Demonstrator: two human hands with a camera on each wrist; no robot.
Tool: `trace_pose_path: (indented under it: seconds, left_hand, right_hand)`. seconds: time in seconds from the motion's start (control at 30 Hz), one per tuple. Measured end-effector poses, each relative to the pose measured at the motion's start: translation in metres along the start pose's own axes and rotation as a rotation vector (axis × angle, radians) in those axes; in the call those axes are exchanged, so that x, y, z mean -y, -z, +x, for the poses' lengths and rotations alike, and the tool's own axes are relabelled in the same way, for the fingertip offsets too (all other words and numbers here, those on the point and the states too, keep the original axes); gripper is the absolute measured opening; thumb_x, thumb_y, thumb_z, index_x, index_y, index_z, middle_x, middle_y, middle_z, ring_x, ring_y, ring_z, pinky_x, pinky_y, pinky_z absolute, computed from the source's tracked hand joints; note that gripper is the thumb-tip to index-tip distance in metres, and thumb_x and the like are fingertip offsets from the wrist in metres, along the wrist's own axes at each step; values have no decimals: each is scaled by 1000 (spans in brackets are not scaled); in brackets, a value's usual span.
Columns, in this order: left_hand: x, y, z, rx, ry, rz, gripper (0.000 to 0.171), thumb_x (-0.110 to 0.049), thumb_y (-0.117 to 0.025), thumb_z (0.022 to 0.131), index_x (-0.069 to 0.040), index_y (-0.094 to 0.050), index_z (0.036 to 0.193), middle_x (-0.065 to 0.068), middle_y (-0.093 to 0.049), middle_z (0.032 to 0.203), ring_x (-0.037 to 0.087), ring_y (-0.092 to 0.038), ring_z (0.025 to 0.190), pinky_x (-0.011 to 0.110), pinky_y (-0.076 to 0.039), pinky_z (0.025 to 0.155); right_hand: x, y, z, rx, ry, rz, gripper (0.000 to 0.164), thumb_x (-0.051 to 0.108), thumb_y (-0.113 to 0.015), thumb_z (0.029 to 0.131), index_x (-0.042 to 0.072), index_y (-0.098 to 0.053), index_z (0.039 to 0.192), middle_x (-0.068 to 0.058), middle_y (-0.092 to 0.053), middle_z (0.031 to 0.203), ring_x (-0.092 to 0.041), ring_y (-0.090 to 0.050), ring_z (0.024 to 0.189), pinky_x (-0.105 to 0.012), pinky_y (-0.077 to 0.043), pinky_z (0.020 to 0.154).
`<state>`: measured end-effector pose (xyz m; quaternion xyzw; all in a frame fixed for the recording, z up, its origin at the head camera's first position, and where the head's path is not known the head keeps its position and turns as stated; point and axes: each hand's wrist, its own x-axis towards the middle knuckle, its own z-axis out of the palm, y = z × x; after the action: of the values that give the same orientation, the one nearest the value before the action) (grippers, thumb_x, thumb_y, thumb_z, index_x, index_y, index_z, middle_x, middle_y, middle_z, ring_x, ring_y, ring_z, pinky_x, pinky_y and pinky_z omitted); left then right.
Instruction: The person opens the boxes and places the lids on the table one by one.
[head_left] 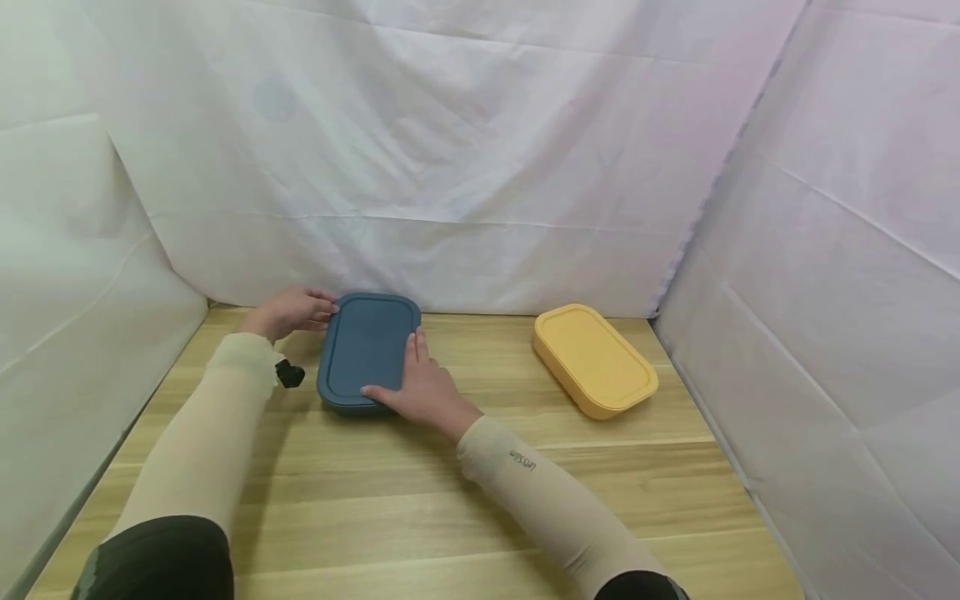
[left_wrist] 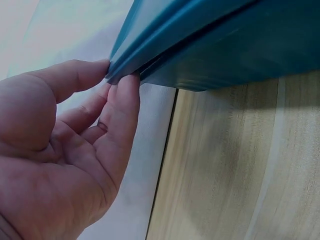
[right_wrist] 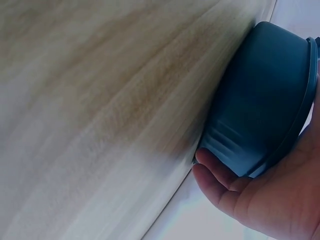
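Note:
A dark blue lunch box [right_wrist: 250, 100] with a matching lid [head_left: 370, 346] on top stands on the table toward the back left. At its far left corner, my left hand [head_left: 300, 310] pinches the lid's rim between thumb and fingertips. In the left wrist view, a thin dark gap runs between the lid's edge [left_wrist: 165, 45] and the box wall below. My right hand [head_left: 427, 385] holds the box at its right side. Its thumb lies across the near end of the lid, while the fingers [right_wrist: 215, 170] bend around the side wall.
A yellow lunch box [head_left: 596, 358], lid on, sits at an angle on the right of the wooden table [head_left: 360, 525]. White cloth [head_left: 450, 150] hangs behind the table and along both sides. A small black object [head_left: 289, 374] is attached at the left wrist.

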<state>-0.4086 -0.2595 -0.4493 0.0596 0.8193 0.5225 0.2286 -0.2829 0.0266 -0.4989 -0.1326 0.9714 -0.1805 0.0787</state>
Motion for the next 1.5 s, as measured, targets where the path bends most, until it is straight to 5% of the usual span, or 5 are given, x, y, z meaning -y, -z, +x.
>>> trace_pose_path:
  seconds: [0.73,0.9,1.03,1.2,1.5]
  left_hand:
    - [7,-6,6,1,-42,-72,56,-14,-48,118,13,-34,165,37,-39,166,54,-39,155,57,-42,122]
    - [7,-7,6,-7,-55,-92,57,-14,-47,118,13,-32,166,36,-39,167,51,-41,155,43,-53,114]
    - [8,-6,8,-28,-62,-111,56,-15,-49,118,11,-35,166,31,-47,161,37,-58,141,27,-59,98]
    - [9,-6,10,-31,-73,-141,54,-13,-50,118,10,-37,165,24,-55,154,9,-68,112,26,-59,96]
    - [13,3,3,-27,-90,-162,58,-14,-48,119,10,-30,169,27,-50,158,3,-69,106,26,-59,97]
  right_hand:
    - [-3,1,1,14,-16,34,130,93,-51,93,10,1,178,-8,10,186,-39,-38,161,-50,-41,125]
    - [-4,3,2,6,-13,61,130,93,-52,93,10,-1,178,-8,7,186,-40,-37,161,-51,-41,125]
    - [-4,5,1,1,-8,74,131,94,-52,93,9,-1,178,-9,6,186,-40,-36,162,-50,-41,125]
    - [-3,9,0,-17,-6,102,131,93,-53,92,9,-1,178,-10,5,186,-38,-35,162,-50,-42,124]
    - [-1,17,0,-47,18,128,133,93,-56,91,8,-2,178,-14,-3,186,-38,-36,162,-52,-44,123]
